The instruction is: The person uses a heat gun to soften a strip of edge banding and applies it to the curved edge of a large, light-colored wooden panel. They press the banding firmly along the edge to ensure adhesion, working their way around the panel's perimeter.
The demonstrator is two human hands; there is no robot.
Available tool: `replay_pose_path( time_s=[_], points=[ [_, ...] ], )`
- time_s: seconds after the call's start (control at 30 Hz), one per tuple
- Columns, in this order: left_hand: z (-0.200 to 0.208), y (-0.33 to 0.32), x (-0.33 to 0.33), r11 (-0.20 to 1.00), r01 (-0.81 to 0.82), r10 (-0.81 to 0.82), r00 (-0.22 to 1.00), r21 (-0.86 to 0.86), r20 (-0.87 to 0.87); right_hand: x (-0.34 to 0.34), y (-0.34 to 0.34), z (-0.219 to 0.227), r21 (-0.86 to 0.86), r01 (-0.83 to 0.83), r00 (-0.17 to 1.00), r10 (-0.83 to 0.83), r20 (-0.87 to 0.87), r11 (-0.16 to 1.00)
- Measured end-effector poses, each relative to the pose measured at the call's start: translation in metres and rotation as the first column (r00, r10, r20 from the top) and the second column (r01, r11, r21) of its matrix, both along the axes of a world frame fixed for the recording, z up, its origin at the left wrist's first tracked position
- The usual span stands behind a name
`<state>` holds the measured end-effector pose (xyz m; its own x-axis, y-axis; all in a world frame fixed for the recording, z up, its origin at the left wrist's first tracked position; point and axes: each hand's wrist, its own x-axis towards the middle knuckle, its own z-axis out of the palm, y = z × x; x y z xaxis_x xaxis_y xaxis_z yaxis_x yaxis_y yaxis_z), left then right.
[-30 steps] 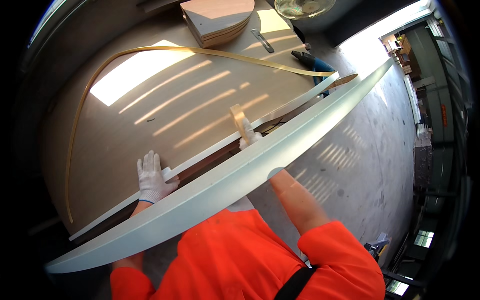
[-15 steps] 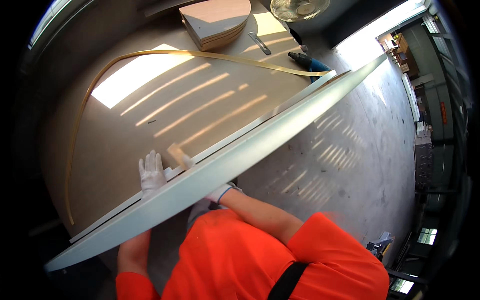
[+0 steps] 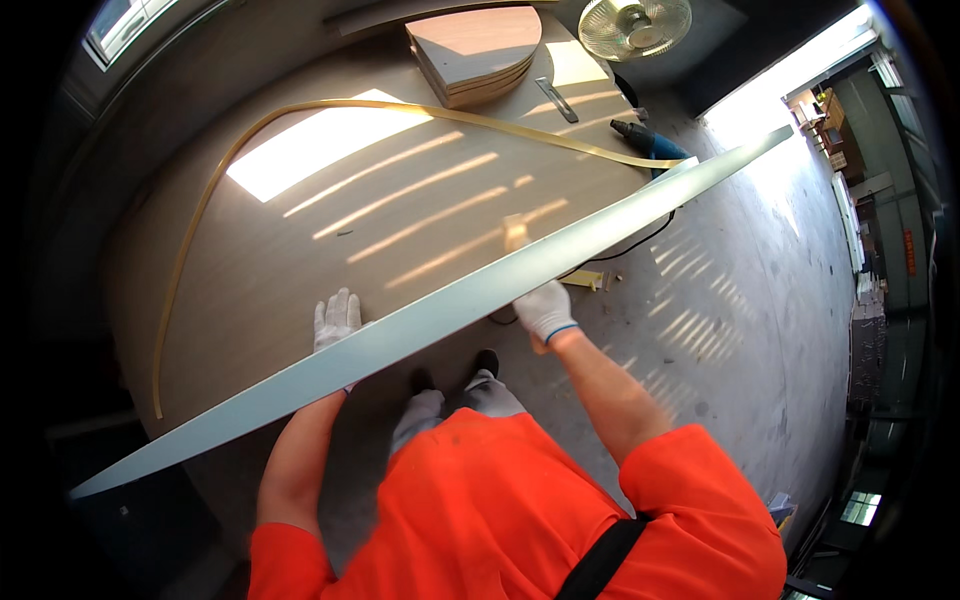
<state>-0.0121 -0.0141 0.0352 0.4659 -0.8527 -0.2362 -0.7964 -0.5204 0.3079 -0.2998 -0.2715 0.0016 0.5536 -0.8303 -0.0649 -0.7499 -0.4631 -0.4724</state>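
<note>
Head view looks down on a person in an orange top standing at the near edge of a broad wooden tabletop (image 3: 400, 230); a long pale panel (image 3: 450, 310) runs slantwise across the frame from the lower left to the upper right, seen edge-on and held between both gloved hands; the left hand (image 3: 337, 320), in a white glove, sits at the middle left with its fingers spread above the panel's upper edge, its palm hidden behind the board, so how firmly it grips cannot be told; the right hand (image 3: 545, 310), also white-gloved, is closed on the panel's lower edge just right of centre, and a small tan block (image 3: 516, 233) shows blurred just above the panel there; a thin yellowish strip (image 3: 210, 190) loops across the tabletop from the left side to the upper right; a stack of rounded wooden boards (image 3: 478, 52) lies at the top centre, with a fan (image 3: 635, 25) beside it at the top edge; sunlight patches fall on the tabletop and the grey floor (image 3: 760, 330) at right.
</note>
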Motion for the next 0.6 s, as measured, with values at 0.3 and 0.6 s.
replay_pose_path(
  time_s=[0.3, 0.6],
  points=[
    [-0.002, 0.015, 0.013, 1.0, 0.003, -0.003, 1.0, -0.02, 0.028, 0.078, 0.103, 0.001, -0.133, -0.21, 0.969, 0.224, 0.104, 0.969],
    [-0.003, 0.016, 0.01, 0.993, 0.104, -0.104, 0.994, -0.05, 0.017, -0.014, -0.021, 0.021, 0.003, 0.147, 0.985, -0.147, -0.092, 0.989]
  ],
)
